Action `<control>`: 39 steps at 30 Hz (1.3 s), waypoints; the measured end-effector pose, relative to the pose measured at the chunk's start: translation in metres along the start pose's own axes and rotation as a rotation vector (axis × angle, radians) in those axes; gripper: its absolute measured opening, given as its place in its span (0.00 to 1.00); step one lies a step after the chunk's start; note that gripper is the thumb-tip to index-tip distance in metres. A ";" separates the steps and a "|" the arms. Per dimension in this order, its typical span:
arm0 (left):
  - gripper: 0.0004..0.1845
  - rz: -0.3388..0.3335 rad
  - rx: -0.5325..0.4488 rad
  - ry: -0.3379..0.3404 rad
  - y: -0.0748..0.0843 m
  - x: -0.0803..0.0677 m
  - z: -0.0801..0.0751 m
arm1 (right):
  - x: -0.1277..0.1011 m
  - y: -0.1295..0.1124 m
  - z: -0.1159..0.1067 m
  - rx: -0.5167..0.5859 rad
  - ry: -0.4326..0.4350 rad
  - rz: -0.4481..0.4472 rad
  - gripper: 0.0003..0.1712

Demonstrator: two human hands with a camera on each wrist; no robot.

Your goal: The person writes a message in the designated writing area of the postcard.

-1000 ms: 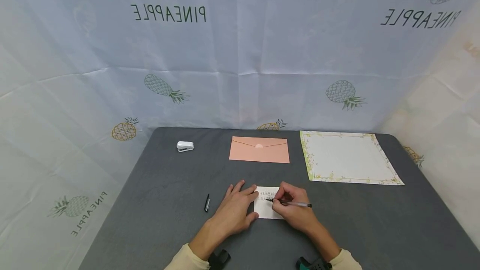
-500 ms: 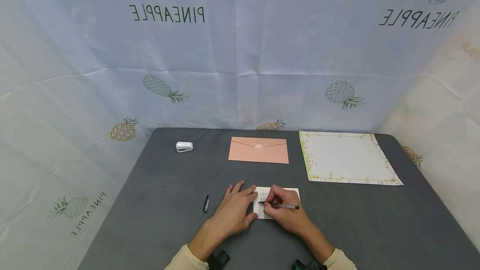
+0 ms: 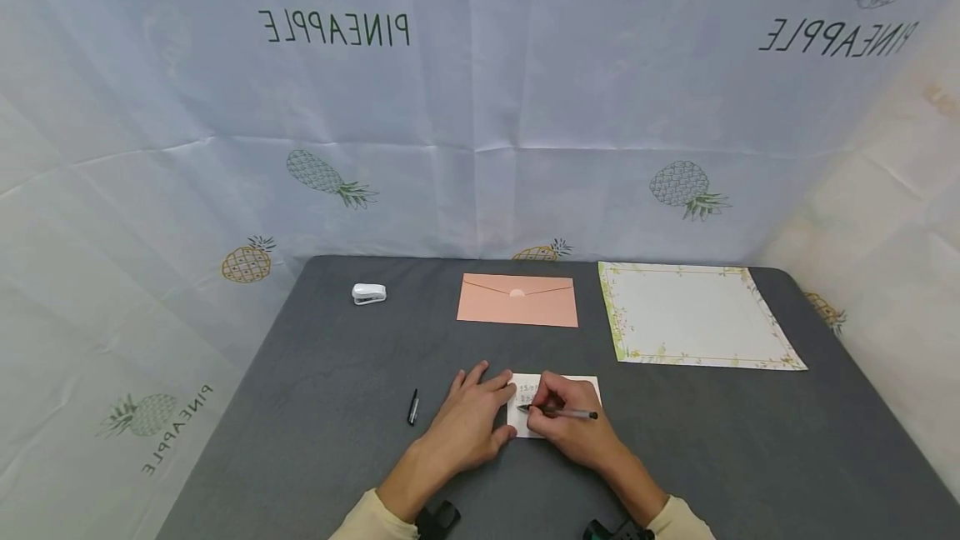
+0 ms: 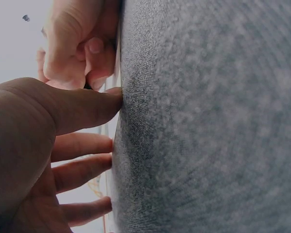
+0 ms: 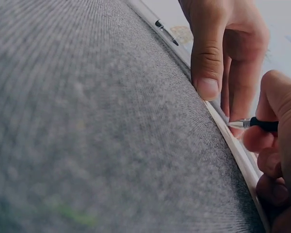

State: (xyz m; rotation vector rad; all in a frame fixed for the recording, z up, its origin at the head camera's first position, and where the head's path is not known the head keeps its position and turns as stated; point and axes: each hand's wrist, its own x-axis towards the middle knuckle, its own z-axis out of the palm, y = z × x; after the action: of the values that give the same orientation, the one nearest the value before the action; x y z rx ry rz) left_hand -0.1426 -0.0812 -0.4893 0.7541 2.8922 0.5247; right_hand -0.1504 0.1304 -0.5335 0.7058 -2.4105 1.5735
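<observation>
A small white card (image 3: 519, 422) with lines of handwriting lies on the grey table, partly covered by both hands. My right hand (image 3: 573, 423) grips a pen (image 3: 573, 413), its tip at the left part of the card under the written lines. In the right wrist view the metal tip of the pen (image 5: 240, 124) points at the card, beside the other hand. My left hand (image 3: 468, 423) rests with spread fingers on the card's left edge. In the left wrist view its thumb and fingertips (image 4: 104, 204) press down at the surface.
A black pen cap (image 3: 413, 407) lies left of my left hand. Further back are a white stapler (image 3: 369, 294), a pink envelope (image 3: 517, 307) and a large sheet with a floral border (image 3: 697, 315). A pineapple-print cloth (image 3: 480, 107) hangs behind the table (image 3: 337, 407).
My right hand and the pen have shifted left across the card since a second ago, baring its right edge. Over the last half second they barely move; the left hand stays in place.
</observation>
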 end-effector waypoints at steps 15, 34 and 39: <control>0.31 0.013 0.001 0.005 -0.001 -0.001 -0.001 | 0.000 0.001 0.001 0.014 -0.017 0.002 0.19; 0.32 0.024 0.001 0.021 0.000 -0.001 -0.002 | -0.001 0.004 -0.004 -0.034 0.010 0.058 0.22; 0.32 0.024 -0.001 0.019 0.000 -0.002 -0.002 | -0.001 0.004 -0.004 -0.038 0.010 0.047 0.21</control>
State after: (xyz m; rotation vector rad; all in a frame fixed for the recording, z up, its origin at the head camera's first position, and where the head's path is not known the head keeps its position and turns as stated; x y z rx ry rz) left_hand -0.1410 -0.0826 -0.4874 0.7889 2.9038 0.5390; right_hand -0.1520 0.1351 -0.5354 0.6373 -2.4597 1.5401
